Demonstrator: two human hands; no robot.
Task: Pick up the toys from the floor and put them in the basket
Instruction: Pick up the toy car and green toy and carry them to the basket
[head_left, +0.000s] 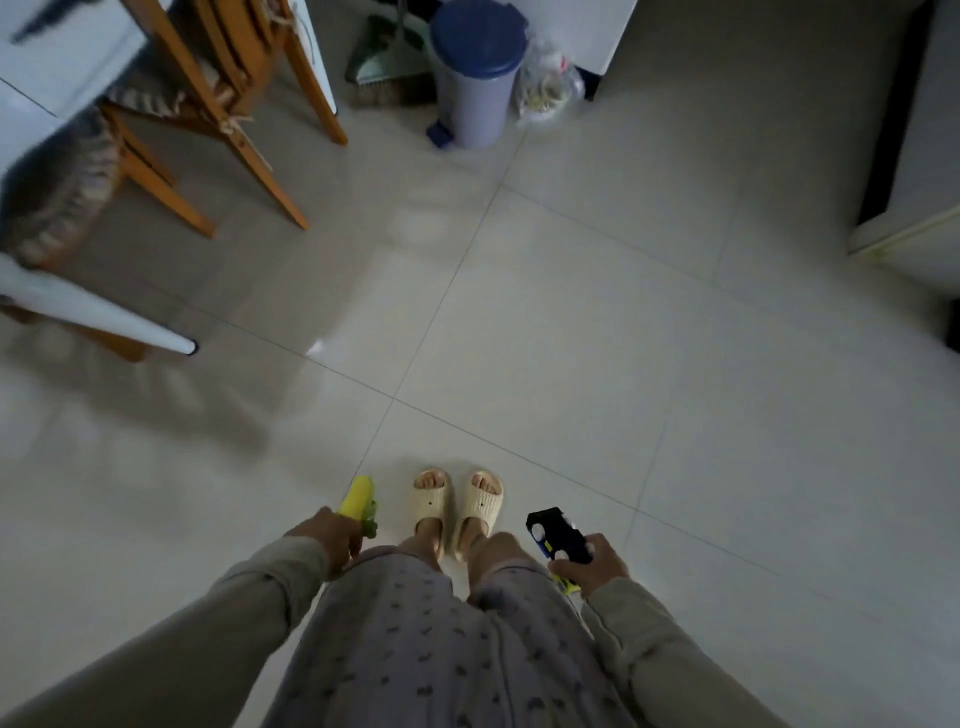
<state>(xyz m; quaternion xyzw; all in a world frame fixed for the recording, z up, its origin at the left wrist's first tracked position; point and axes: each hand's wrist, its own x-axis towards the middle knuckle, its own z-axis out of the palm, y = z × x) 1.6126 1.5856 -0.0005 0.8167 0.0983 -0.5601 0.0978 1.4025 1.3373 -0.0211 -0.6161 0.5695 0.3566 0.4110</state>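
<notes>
Standing on the tiled floor (571, 312), the person keeps the left grip (327, 540) closed around a yellow toy (358, 501) and the right grip (597, 566) closed around a black toy car (556, 532).

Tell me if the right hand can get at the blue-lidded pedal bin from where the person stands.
Probably not. The right hand is shut on a black toy car down by the slippers, and the pedal bin stands across open floor. Nothing blocks the way; a few steps are needed.
</notes>
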